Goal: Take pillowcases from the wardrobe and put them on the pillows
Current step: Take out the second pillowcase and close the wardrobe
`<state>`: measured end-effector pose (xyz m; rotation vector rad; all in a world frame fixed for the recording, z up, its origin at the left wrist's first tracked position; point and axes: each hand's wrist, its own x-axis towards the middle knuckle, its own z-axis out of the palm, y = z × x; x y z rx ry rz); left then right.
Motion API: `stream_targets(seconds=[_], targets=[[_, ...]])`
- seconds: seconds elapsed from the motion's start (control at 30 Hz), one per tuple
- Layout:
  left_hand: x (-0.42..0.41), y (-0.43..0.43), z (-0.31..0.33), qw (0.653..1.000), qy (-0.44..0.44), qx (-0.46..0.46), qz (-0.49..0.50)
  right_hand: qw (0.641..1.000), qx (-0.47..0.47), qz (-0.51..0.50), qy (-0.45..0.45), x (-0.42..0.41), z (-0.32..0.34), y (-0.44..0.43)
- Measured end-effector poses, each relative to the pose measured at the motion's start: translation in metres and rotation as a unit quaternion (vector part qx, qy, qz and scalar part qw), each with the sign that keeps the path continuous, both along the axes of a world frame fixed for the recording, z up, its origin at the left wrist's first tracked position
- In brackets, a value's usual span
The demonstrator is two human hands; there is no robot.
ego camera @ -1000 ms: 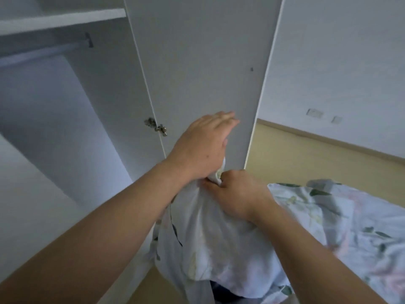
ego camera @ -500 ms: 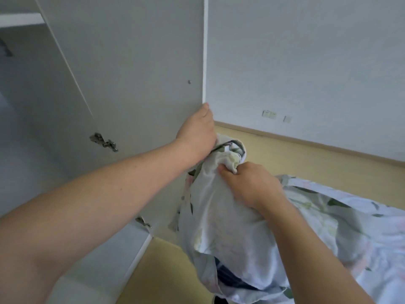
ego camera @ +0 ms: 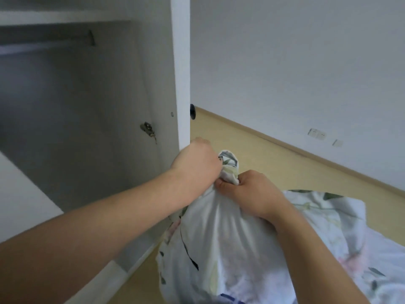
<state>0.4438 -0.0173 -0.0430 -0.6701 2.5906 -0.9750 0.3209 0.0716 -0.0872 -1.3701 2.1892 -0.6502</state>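
The view is swinging left compared with half a second ago: the door (ego camera: 180, 73), which was showing its broad inner face, is now showing only its thin edge, with a dark knob (ego camera: 192, 111) sticking out on its far side. The wardrobe (ego camera: 76, 95) interior is coming back into sight, with its rail (ego camera: 43, 43), shelf (ego camera: 65, 17) and a hinge (ego camera: 148, 129).

The left hand (ego camera: 196, 164) was lying with straight fingers on the door's edge. It is now sitting lower, at the bottom of that visible edge, with its fingers curling away from the camera. Whether they are gripping the door, the cloth or nothing cannot be told. Its knuckles are touching the bunched top of the pillowcase (ego camera: 219, 242).

The right hand (ego camera: 252, 191) is gripping the pillowcase just under that bunched top as before, thumb and fingers closing tightly round the gathered floral cloth. The pillowcase is hanging out of the wardrobe, between the two forearms, over the floor (ego camera: 274, 163). More floral bedding (ego camera: 328, 216) is lying to its right. The sockets (ego camera: 316, 134) on the wall (ego camera: 285, 62) are sitting further right than before.
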Motion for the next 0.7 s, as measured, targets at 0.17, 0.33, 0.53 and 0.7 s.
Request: stream_targets(seconds=[0.17, 0.33, 0.53, 0.7], targets=[[0.054, -0.007, -0.007, 0.993, -0.042, -0.089, 0.065, 0.997, -0.005, 0.075, -0.025, 0.032, -0.006, -0.024], [0.117, -0.033, -0.012, 0.984, 0.061, -0.065, 0.152, 0.989, -0.020, 0.147, 0.005, 0.071, -0.009, -0.045], [0.196, -0.086, -0.022, 0.973, 0.123, -0.078, 0.181, 0.988, -0.050, 0.148, 0.007, 0.118, -0.004, -0.070], [0.234, -0.124, -0.031, 0.979, 0.056, -0.128, 0.148, 0.991, -0.069, 0.117, 0.009, 0.147, 0.003, -0.084]])
